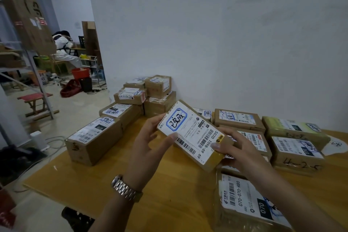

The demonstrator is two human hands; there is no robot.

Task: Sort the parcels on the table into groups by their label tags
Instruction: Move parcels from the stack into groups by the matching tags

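Both hands hold one parcel [192, 134] up above the middle of the tabletop [116, 179], its label turned to the camera. The left hand [148, 149] pinches the near-left corner, thumb on the label and fingers beneath; the right hand [239, 150] wraps the lower-right end, so each grip is closed on the box.

The risk, I judge, is misfiling. The blue-framed tag is handwritten and tilted, and could be misread. Stacks stand at ten o'clock [135, 100] and at two o'clock [271, 130], so a wrong choice is easy. Setting it down carelessly could also nudge the nearest parcel at four o'clock [250, 201], which lies close to the edge.

The tabletop is bare yellow wood set against a white wall. At nine o'clock the room opens onto a floor with a red stool [34, 100], cables and a seated person in white [64, 49].
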